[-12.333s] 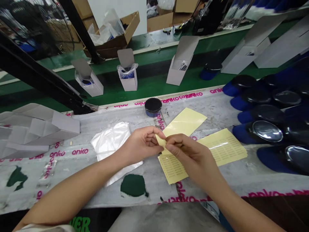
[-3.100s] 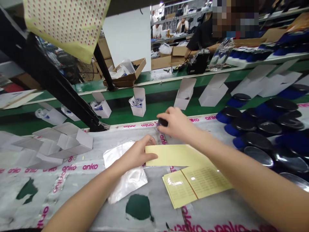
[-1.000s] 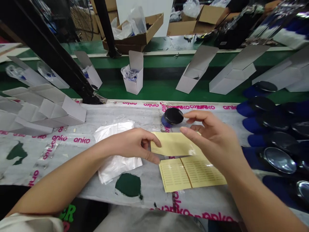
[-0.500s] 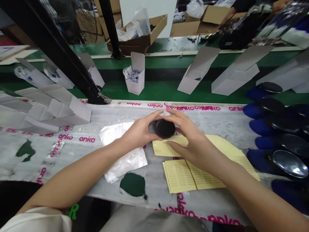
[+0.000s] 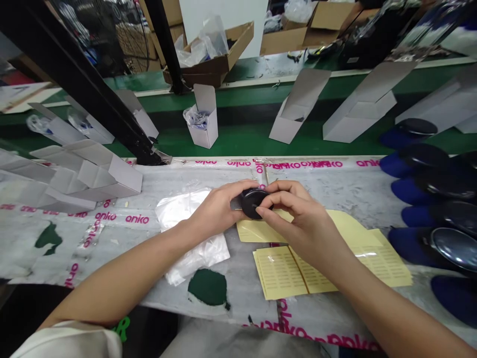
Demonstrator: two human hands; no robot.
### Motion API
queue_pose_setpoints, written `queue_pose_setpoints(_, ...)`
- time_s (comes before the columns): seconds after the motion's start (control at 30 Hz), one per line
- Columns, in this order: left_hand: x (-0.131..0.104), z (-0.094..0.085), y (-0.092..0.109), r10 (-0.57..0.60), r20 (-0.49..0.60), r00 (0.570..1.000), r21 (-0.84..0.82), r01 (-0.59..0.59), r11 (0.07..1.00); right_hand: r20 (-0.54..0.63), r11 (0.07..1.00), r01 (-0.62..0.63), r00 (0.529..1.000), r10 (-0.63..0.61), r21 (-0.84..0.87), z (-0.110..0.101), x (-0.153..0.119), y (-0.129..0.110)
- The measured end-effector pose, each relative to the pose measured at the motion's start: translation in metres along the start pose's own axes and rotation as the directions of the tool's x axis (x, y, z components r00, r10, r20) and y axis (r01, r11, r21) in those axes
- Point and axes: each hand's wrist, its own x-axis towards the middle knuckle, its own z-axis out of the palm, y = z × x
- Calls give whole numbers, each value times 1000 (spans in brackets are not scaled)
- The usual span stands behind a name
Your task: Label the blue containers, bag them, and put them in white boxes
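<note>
A black item with a round, flat, glossy top (image 5: 250, 205) is upright at the middle of the table. My left hand (image 5: 214, 209) wraps round its left side, fingers behind and thumb in front. My right hand (image 5: 303, 219) is closed, with thumb and fingertips pinching the right edge of the top. Its lower body is mostly hidden by my hands. Just in front and to the right lie yellow printed sheets (image 5: 279, 273), partly under my right wrist. Clear plastic bags (image 5: 201, 256) lie beneath and beside my left forearm.
Blue items with round black heads (image 5: 443, 214) stand in rows on the right. Open white boxes (image 5: 203, 134) stand along the green belt (image 5: 242, 134), several with bagged contents. More white boxes (image 5: 104, 174) lie at left, near a slanted black post (image 5: 93, 79).
My right hand has closed from a spread position onto the right edge of the black item's top. The top now tilts slightly. My left hand stays round the item.
</note>
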Motion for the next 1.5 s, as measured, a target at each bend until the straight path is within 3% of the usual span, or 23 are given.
queue_pose_setpoints(0.47,-2,-1,1,-4,1,1000,38,4,999,-11,999,33,999,-33,-20,2,-3,-6)
queue_pose_setpoints(0.73,-1,0,2,-7,3,1000,48,7,999,-78,987,92,992,-103,-131,9,-4,-5)
queue_pose_setpoints(0.93,-3,-1,-3,58,21,998,129,-60,990,-126,970,141,978,-168,-196,15,-6,-4)
queue_pose_setpoints(1.13,-1,2,-6,239,95,966,317,-257,913,-100,995,-30,994,39,93,1,4,10)
queue_pose_setpoints(1.17,-1,-3,-3,231,126,965,346,-261,901,-84,996,-20,996,28,86,0,5,13)
queue_pose_setpoints(1.23,-4,-20,8,153,183,971,414,-217,884,-21,993,107,994,-108,-44,1,7,18)
queue_pose_setpoints(1.3,-11,-47,21,13,185,983,491,-104,865,77,938,268,963,-257,-220,6,8,20)
queue_pose_setpoints(1.37,-22,-77,30,-153,104,983,557,70,828,115,870,329,944,-309,-367,11,9,18)
queue_pose_setpoints(1.43,-33,-101,32,-329,-20,944,606,273,747,44,818,294,949,-314,-494,16,9,11)
queue_pose_setpoints(1.5,-41,-115,26,-443,-44,896,614,374,695,15,748,311,928,-374,-587,21,6,-2)
